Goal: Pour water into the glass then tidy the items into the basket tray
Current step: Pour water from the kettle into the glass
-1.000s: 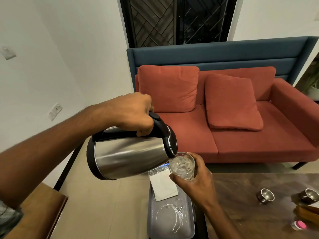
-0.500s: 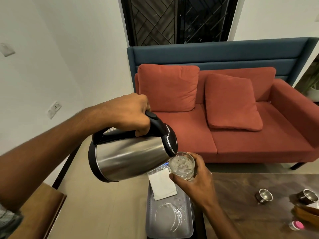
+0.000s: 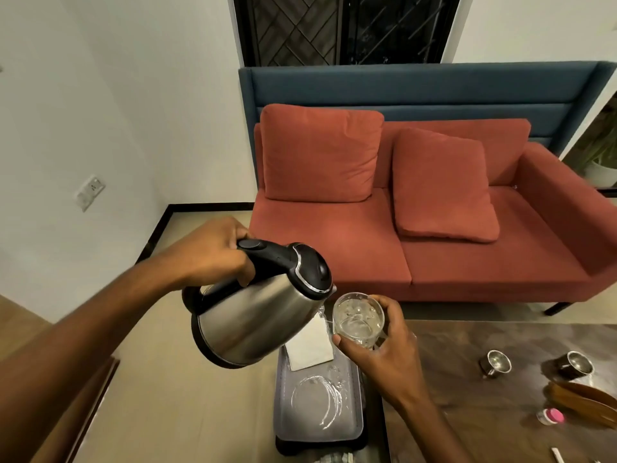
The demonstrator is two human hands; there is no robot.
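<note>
Your kettle (image 3: 253,315) now tilts less, at lower centre. Your left hand (image 3: 213,252) grips its handle (image 3: 267,259), your right hand (image 3: 384,349) holds the glass (image 3: 358,317) above the tray (image 3: 283,412). Bring the kettle upright slowly, keep the glass level.

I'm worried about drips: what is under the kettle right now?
Below the kettle, held up by the left hand, lies a white paper on the grey tray. The kettle covers the paper's far left corner.
</note>
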